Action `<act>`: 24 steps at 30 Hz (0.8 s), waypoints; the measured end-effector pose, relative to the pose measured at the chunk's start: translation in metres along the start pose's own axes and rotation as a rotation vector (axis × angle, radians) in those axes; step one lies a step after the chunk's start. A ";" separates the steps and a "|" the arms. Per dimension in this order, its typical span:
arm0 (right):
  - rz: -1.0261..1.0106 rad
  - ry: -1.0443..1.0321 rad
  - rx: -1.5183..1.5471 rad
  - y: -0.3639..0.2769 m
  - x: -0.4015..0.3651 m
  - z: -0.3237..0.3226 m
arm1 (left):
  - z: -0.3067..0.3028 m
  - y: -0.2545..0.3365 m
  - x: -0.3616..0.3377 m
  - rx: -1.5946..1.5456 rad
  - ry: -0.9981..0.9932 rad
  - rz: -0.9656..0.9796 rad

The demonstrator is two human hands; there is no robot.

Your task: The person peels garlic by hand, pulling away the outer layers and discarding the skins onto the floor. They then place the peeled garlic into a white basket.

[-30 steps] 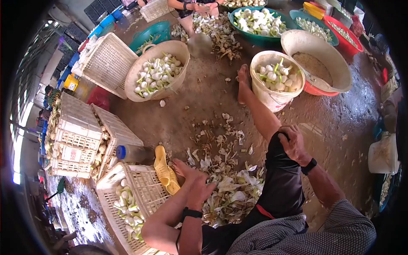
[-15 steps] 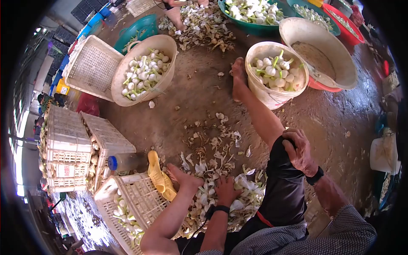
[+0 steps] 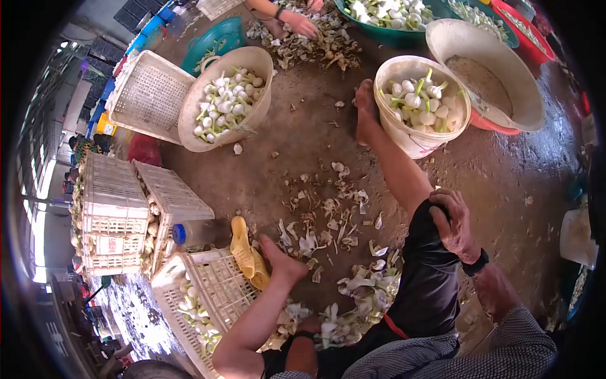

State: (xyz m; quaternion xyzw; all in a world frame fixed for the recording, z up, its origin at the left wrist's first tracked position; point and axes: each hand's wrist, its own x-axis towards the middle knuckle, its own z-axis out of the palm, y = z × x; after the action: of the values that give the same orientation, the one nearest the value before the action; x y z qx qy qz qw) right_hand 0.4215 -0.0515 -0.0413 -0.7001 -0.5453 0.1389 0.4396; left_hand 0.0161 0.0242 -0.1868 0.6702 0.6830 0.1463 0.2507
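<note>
My left hand [image 3: 309, 324] is low between my legs, close to my body, at a heap of garlic peels and leaves [image 3: 369, 284]. Its fingers are blurred and partly lost among the peels. My right hand [image 3: 453, 221] rests over my bent knee in dark shorts, fingers draped on the cloth and thumb apart, holding nothing. Beyond that knee, a white bucket [image 3: 413, 142] holds trimmed garlic bulbs [image 3: 420, 101]. To the left of my legs lies a tipped white crate [image 3: 218, 284] with garlic in it, and a yellow shoe [image 3: 243, 249] sits against it.
A cream tub [image 3: 189, 126] of garlic stands ahead, beside a white crate [image 3: 151, 95]. Stacked crates [image 3: 117, 208] and a blue-capped bottle [image 3: 205, 232] are at left. An empty basin [image 3: 486, 76] stands behind the bucket. Another person's hand [image 3: 300, 24] is over a far peel pile.
My left hand has drawn back toward my body, baring floor where peels lay. My right hand stays on the knee. The other person's hand has come over the far pile. The view has shifted slightly.
</note>
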 end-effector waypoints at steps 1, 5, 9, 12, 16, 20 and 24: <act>-0.005 0.007 -0.003 0.002 0.001 0.000 | -0.007 -0.007 -0.019 0.109 -0.234 0.011; 0.005 0.005 0.020 0.000 0.002 -0.001 | -0.004 0.017 -0.062 0.350 -0.808 -0.018; -0.046 -0.019 -0.017 0.010 0.000 0.000 | 0.052 0.057 -0.061 0.179 -0.577 0.235; 0.020 0.017 0.035 -0.001 0.001 0.000 | 0.120 0.055 -0.077 -0.006 -0.314 0.659; 0.034 0.027 0.024 -0.001 -0.002 0.001 | 0.147 0.062 -0.125 0.170 -0.752 0.510; 0.070 0.030 0.074 -0.013 -0.002 0.001 | 0.108 0.055 -0.140 0.265 -0.920 0.444; 0.006 0.038 0.081 -0.008 -0.003 0.004 | 0.106 0.008 -0.137 0.337 -1.204 0.275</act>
State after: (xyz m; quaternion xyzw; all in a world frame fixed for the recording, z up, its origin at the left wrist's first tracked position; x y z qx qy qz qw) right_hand 0.4124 -0.0526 -0.0379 -0.6860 -0.5287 0.1490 0.4771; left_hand 0.0768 -0.1250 -0.2510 0.7468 0.3441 -0.3342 0.4606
